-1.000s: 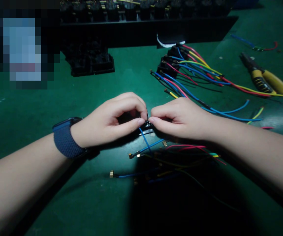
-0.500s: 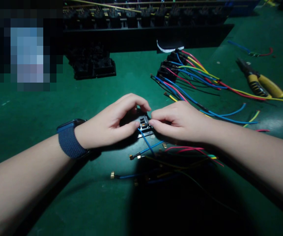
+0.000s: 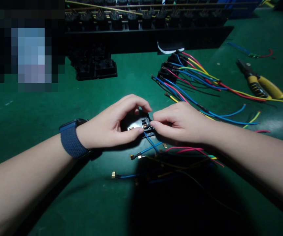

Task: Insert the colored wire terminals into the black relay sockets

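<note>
Between my hands is a small black plastic housing with slots and a bit of copper-coloured metal in one of them. My left hand grips it from the left, fingers curled over its far side and thumb on its near edge. At the housing's right end, my right hand is closed in a pinch, thumb against the bent forefinger; what it pinches, if anything, is hidden. A blue wire comes out from the near side of the housing, just by my left thumb.
Loose wires with brass terminals lie in front of my hands. Beyond my right hand, more coloured wires spread from black parts. Yellow-handled pliers lie at right. A long black rack and black modules stand behind.
My left thumb has slid slightly right along the housing, and more of the housing's surface shows behind it. My right hand keeps its pinch at nearly the same spot.
</note>
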A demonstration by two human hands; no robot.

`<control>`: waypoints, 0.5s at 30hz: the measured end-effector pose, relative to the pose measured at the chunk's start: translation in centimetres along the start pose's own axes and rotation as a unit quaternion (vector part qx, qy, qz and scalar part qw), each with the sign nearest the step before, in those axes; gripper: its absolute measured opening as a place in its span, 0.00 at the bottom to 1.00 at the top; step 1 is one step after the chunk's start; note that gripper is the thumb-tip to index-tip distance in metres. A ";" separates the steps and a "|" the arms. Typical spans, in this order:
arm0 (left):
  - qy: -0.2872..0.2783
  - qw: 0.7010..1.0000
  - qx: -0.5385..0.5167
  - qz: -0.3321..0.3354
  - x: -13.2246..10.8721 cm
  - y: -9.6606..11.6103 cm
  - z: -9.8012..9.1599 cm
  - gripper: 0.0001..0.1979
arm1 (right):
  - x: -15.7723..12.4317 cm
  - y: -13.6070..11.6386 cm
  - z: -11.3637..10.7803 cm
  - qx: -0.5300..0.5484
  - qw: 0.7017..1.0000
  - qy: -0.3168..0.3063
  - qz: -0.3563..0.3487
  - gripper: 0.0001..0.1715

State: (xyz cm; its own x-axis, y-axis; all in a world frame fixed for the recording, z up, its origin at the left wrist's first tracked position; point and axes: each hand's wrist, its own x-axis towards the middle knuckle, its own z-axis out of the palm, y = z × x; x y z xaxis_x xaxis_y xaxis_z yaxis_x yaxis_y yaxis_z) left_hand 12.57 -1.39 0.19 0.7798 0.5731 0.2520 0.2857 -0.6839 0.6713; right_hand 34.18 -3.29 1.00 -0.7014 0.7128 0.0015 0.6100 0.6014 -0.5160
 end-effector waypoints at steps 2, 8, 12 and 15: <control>0.004 1.000 0.008 0.001 0.0 0.0 0.0 0.18 | 0.0 0.0 0.0 -0.001 1.000 -0.001 0.006 0.21; 0.015 1.000 0.026 0.010 0.1 -0.2 0.1 0.16 | 0.0 -0.1 -0.1 -0.002 1.000 0.003 0.020 0.18; 0.042 0.993 0.097 0.059 0.1 0.3 0.0 0.13 | 0.0 -0.1 -0.1 -0.005 1.000 -0.001 0.021 0.19; 0.063 0.963 0.211 0.155 -0.2 1.2 0.0 0.09 | 0.0 -0.1 -0.1 -0.008 1.000 -0.005 0.019 0.19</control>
State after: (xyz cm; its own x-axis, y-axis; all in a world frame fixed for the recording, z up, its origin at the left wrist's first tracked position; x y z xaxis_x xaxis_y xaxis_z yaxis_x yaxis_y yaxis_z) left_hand 12.76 -2.32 1.00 0.7983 0.3437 0.4946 0.2719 -0.9384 0.2133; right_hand 34.09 -3.30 1.15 -0.6804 0.7324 -0.0260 0.6425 0.5791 -0.5018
